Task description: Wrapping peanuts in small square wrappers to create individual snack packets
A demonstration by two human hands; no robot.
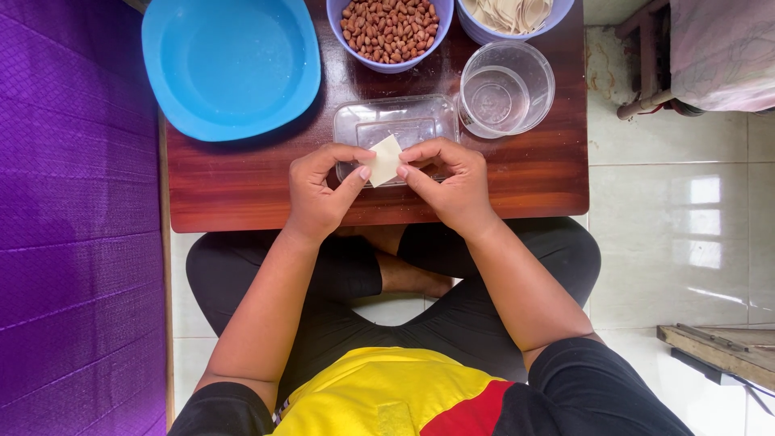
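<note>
Between two hands [323, 190] [452, 182], one pale dough square [385, 160] is pinched.

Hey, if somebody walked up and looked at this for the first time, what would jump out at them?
First, the small pale square wrapper pinched between the left hand and right hand at the middle of the low wooden table. Next, the big blue basin at the table's far left, and the bowl of peanuts beside it. A clear plastic tray lies just beyond the hands.
</note>
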